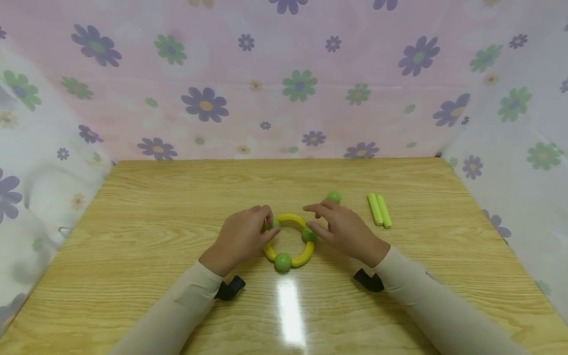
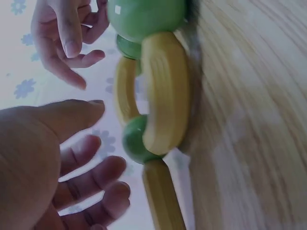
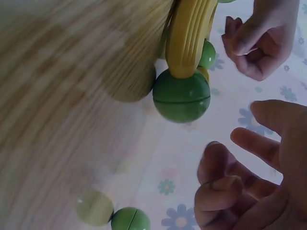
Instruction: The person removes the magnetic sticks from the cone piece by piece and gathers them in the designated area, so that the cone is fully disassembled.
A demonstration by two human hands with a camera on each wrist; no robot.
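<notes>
A ring of curved yellow pieces [image 1: 303, 257] joined by green balls [image 1: 282, 263] lies on the table between the two hands. My left hand [image 1: 244, 237] hovers at the ring's left side; in the left wrist view its thumb and fingers are spread apart, beside the ring and holding nothing. Over the right side, my right hand [image 1: 350, 232] hangs with loosely bent fingers and a gap between thumb and forefinger. The right wrist view shows a green ball [image 3: 181, 96] of the ring apart from those fingers. In the head view the right hand partly hides the ring's right ball.
Beyond the right hand sits a loose green ball [image 1: 334, 197]. Two straight yellow-green sticks [image 1: 374, 209] lie side by side farther right. Flowered cloth [image 1: 284, 118] walls the back and sides of the wooden table [image 1: 177, 192]. Black straps [image 1: 230, 288] are at the wrists.
</notes>
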